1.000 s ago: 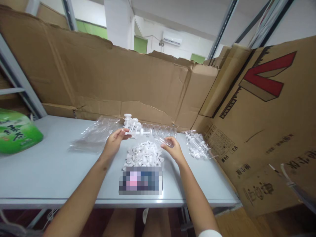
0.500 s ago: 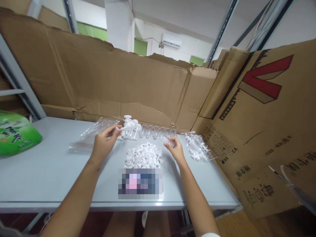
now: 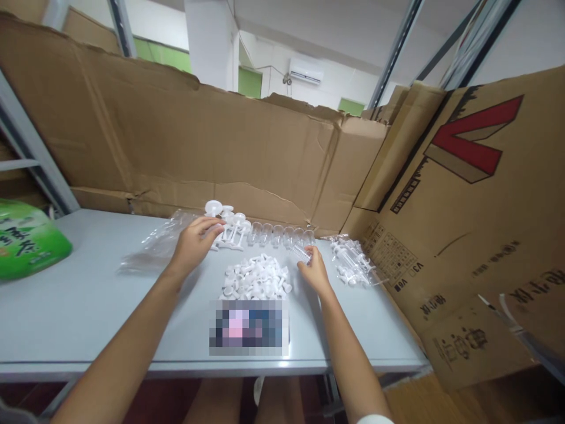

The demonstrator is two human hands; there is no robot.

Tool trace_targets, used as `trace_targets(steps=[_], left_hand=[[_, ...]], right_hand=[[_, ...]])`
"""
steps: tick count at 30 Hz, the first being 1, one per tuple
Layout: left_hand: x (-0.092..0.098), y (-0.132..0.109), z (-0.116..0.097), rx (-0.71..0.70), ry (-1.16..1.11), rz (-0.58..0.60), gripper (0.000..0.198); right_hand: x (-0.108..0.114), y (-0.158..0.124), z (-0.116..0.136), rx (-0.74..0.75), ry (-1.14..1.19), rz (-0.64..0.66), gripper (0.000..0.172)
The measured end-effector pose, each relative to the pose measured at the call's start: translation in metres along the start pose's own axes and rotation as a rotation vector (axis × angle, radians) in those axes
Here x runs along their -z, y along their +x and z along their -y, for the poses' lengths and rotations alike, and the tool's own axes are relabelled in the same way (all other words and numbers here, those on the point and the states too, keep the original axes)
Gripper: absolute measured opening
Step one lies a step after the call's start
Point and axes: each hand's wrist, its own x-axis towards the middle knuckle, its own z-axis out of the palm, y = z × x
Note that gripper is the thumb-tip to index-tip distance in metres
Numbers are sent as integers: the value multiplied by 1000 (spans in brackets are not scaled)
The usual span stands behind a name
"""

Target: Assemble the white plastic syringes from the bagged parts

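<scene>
My left hand (image 3: pixel 196 240) is closed, its fingertips pinching a white plastic plunger-like piece with a round disc end (image 3: pixel 213 207) showing above the fingers. Just beyond it stand several similar white plungers (image 3: pixel 238 229). In my right hand (image 3: pixel 315 272), also closed, is a clear ribbed plastic tube (image 3: pixel 301 254), tilted between thumb and fingers. Behind that hand, several clear plastic cups (image 3: pixel 278 234) stand in a row. A heap of small white plastic pieces (image 3: pixel 258 278) lies on the table between my hands.
A pixelated flat object (image 3: pixel 249 328) lies near the front edge of the table (image 3: pixel 110 318). Clear plastic bags (image 3: pixel 152 247) are at left, and a bag of white parts (image 3: pixel 353 262) at right. A green package (image 3: pixel 33 238) is far left. Cardboard (image 3: pixel 247 153) walls the back and right.
My left hand has moved slightly right and up, and its plunger has turned from pointing right to disc-end up. My right hand still holds the clear tube, almost in place.
</scene>
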Motion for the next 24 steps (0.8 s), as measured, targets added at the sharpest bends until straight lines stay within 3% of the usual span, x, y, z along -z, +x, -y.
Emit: trace_targets(steps=[4,11,18,24], left_hand=[[-6,19,13,-88,176,145,27],[-38,37,34,-213,403,425,30],[-63,44,50,-182,395,497,23],[-71,41,65,-126,382,517,17]], right_hand=[[-3,-1,0,20,-17,45,40],[-6,-3,0,68,-26,109,38],[-7,-5,0,99,-14,109,38],[-7,-6,2,94,-15,113,39]])
